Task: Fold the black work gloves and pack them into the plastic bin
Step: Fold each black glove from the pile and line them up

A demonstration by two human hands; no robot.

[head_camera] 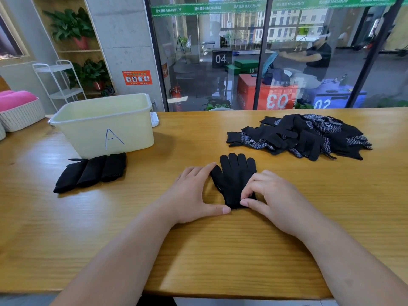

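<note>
My left hand lies flat on the table, fingers straight, thumb tip touching the cuff of the black glove spread between my hands. My right hand pinches that cuff's edge with curled fingers. Folded gloves lie just beside the plastic bin.
</note>
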